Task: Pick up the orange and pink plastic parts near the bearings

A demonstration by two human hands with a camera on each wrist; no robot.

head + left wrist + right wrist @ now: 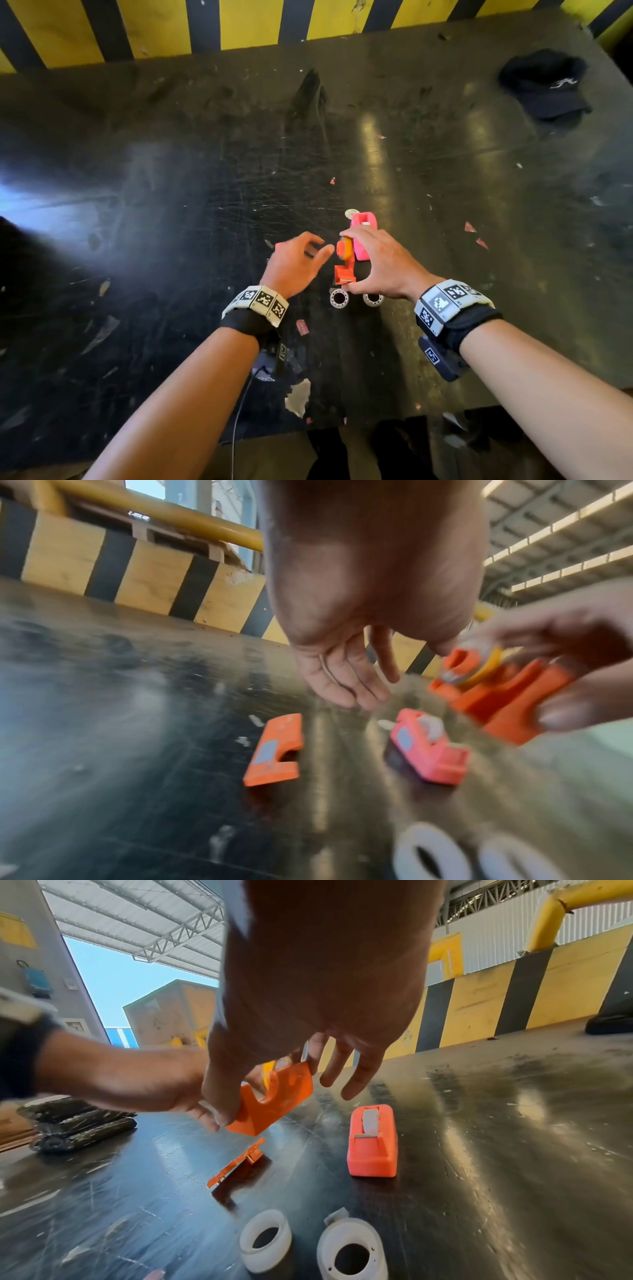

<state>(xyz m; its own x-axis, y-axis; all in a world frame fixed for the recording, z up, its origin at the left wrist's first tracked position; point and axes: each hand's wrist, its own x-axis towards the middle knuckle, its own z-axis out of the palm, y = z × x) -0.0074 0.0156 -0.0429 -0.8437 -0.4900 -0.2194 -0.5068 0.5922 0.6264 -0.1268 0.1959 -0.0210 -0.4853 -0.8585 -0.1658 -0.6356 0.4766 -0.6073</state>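
My right hand (380,260) pinches an orange tape dispenser body (343,270) between thumb and fingers and holds it upright above the table. A yellow spool (486,665) sits in its top. My left hand (294,263) hovers just left of it with relaxed fingers, holding nothing, its fingertips close to the spool. Under the left hand a flat orange side panel (276,750) lies on the table. A whole pink-orange tape dispenser (373,1139) stands just beyond the held one. Two white tape rolls (339,297) (372,299) lie near my right thumb.
The black scratched table (171,240) carries paper scraps and a black cap (544,85) at the far right. A yellow and black striped barrier (239,24) runs along the far edge. Black wrapped bundles (78,1123) lie off to the left.
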